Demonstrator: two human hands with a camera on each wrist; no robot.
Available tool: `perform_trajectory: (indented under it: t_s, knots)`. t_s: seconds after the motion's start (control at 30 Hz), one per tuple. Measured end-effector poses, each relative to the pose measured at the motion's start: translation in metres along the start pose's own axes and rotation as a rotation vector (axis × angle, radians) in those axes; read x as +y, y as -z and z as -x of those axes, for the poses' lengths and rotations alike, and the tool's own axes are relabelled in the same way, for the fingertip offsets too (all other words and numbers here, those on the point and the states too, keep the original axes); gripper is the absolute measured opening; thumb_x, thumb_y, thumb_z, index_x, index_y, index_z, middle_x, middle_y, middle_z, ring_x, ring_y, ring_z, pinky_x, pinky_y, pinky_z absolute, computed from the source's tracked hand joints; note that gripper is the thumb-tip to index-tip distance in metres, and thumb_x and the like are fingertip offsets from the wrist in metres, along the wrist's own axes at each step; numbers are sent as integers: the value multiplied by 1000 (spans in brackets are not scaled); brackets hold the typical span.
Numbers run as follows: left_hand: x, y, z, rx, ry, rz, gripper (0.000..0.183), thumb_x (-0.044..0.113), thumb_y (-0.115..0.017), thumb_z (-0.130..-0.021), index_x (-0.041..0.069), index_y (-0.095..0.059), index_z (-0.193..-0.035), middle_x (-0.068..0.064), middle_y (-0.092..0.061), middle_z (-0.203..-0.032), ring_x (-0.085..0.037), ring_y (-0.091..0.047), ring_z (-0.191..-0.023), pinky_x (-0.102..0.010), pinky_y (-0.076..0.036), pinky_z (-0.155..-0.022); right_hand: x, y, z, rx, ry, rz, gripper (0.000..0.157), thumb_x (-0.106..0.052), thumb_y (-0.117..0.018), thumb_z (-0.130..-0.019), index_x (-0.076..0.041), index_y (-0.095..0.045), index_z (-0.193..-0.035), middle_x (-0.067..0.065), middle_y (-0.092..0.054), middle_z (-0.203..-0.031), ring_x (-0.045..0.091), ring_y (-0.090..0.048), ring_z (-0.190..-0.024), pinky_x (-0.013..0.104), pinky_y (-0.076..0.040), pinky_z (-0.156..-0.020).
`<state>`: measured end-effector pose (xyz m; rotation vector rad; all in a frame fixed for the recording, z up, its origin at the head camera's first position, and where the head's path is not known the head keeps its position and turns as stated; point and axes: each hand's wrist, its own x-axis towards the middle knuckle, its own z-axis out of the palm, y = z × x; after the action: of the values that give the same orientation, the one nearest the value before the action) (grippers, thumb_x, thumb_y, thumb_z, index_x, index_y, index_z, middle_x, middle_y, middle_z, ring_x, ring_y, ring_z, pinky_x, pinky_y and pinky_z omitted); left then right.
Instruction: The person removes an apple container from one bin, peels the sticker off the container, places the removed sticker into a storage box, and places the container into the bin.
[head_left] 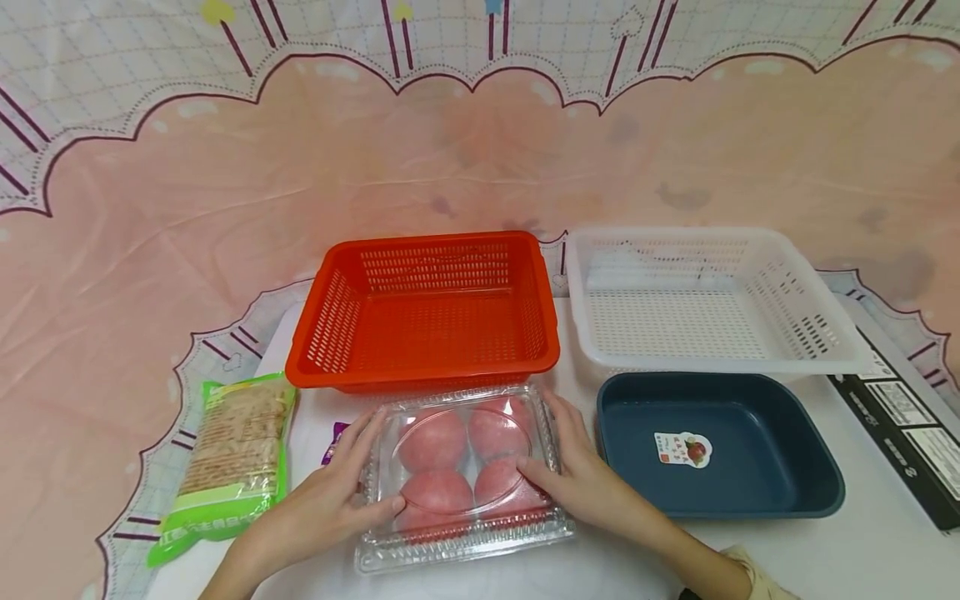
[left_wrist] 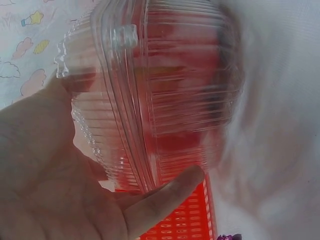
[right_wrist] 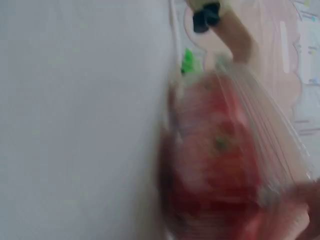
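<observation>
Between my two hands is a clear plastic clamshell box [head_left: 465,546] with several round red tomatoes [head_left: 432,442] inside, its lid down. My left hand [head_left: 337,500] grips the box's left side, thumb on the lid and fingers along the edge. On the opposite side my right hand [head_left: 581,471] holds it the same way. The left wrist view shows the ribbed wall and rim of the box [left_wrist: 180,90] close up. A tomato's green stem spot shows in the blurred right wrist view. Whether the box touches the table cannot be told.
A red basket [head_left: 435,379] stands just beyond the box, with a white basket [head_left: 720,365] to its right. A dark blue basin [head_left: 765,454] sits at the right, beside a black-and-white carton [head_left: 892,433]. At left lie a green-edged bag [head_left: 236,450] and a small purple packet [head_left: 334,442].
</observation>
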<state>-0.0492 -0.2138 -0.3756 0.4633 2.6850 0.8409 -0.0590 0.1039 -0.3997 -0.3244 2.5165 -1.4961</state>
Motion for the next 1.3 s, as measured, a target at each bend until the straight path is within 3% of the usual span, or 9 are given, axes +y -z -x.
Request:
perform_trajectory:
  t_s: [0.23,0.33,0.4,0.5,0.7,0.87,1.03,1.23,1.3]
  knots:
    - [5,5,0,-62,104,14,112,63,-64,-81,28,13,-155,-18,-8,-163,-46,-38,-137,-63,-42,-100,4,-15,3,66,-49,-212,79,-23,-61,-92,-19,-15,-155,13,-16,-158,36,-21,-142,68,-20,-113]
    - [7,7,-2,-89,164,10,116,63,-66,-80,25,14,-155,-21,-23,-159,-41,-50,-128,-59,-47,-97,6,-18,3,100,-65,-260,76,-21,-61,-92,-20,-17,-155,12,-17,-158,36,-21,-144,67,-17,-114]
    - [7,7,-3,-94,199,2,118,62,-68,-79,24,13,-155,-23,-46,-144,-32,-61,-110,-52,-53,-89,6,-20,4,117,-83,-291,75,-21,-60,-93,-22,-18,-155,11,-19,-159,36,-20,-145,67,-15,-115]
    - [8,6,-4,-101,238,-15,119,61,-69,-78,23,12,-156,-16,-66,-109,-17,-61,-85,-39,-55,-75,6,-22,4,137,-105,-329,73,-21,-60,-94,-24,-20,-155,10,-21,-160,36,-20,-147,66,-13,-116]
    - [10,5,-4,-128,288,13,117,59,-70,-78,21,9,-156,-2,-59,-81,-14,-54,-76,-28,-46,-64,7,-25,6,174,-122,-438,69,-17,-57,-95,-24,-24,-155,4,-21,-162,30,-16,-150,59,-8,-120]
    - [13,7,3,-133,276,4,117,57,-72,-78,18,6,-156,-2,-54,-74,-13,-52,-74,-29,-47,-64,1,-26,16,189,-123,-427,68,-16,-57,-95,-22,-25,-154,7,-22,-161,29,-13,-151,57,-8,-121]
    - [18,11,10,-194,341,15,118,60,-70,-78,20,9,-156,-4,-62,-89,-15,-58,-89,-47,-56,-85,-14,-19,25,186,-128,-455,67,-19,-59,-94,-25,-28,-153,5,-24,-161,28,-14,-151,57,-9,-121]
    - [28,16,17,-197,391,99,117,57,-70,-79,25,12,-156,-4,-51,-76,-14,-51,-75,-26,-50,-61,-29,-7,33,195,-131,-535,62,-15,-62,-92,-21,-32,-146,3,-30,-156,19,-27,-142,18,-33,-110]
    - [32,17,18,-152,372,186,113,51,-72,-81,30,11,-155,-6,-56,-86,-13,-55,-74,-23,-51,-59,-32,-2,35,204,-122,-575,60,-13,-63,-91,-18,-32,-143,3,-31,-155,17,-30,-138,8,-37,-101]
